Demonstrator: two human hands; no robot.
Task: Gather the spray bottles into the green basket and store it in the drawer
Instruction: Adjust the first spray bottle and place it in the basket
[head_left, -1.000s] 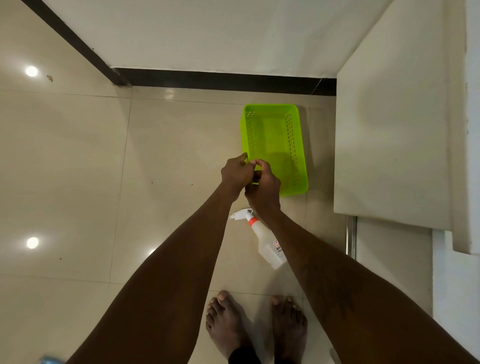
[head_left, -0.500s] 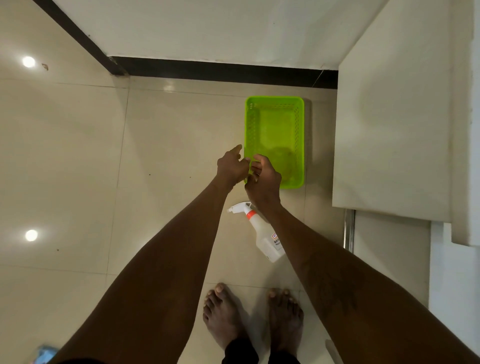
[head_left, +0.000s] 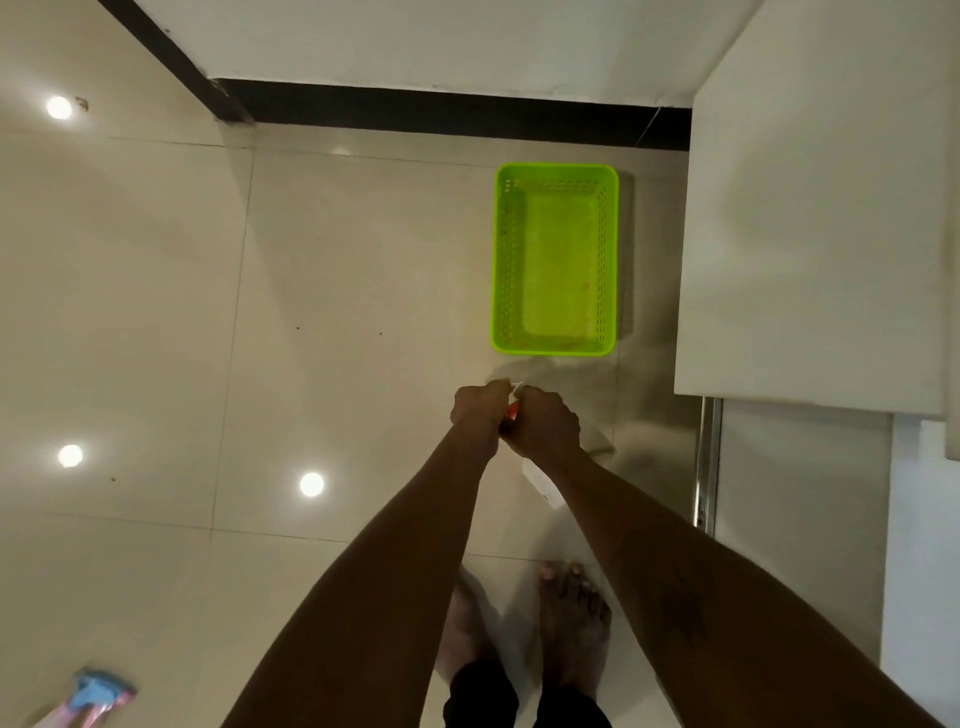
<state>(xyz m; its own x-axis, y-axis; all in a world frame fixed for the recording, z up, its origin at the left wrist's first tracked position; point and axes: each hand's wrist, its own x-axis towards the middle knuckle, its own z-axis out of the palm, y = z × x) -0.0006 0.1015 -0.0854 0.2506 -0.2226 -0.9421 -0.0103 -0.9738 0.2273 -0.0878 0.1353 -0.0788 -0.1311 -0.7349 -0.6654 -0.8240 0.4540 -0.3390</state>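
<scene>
Head view: both hands' grip (head_left: 514, 415) closed round spray bottle (head_left: 540, 480), green basket (head_left: 555, 174) just beyond.

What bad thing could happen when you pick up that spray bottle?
Both hands, left and right, bunch around the bottle near its nozzle, so a squeezed trigger might spray the shiny floor, and bare feet could slip there. The grip is at the top only, so the bottle might swing or drop before it reaches the basket.

basket (head_left: 555, 174) on floor (head_left: 337, 291), left of cabinet (head_left: 810, 234) | spray bottle (head_left: 543, 480) nearer, under hands (head_left: 514, 418)
</scene>
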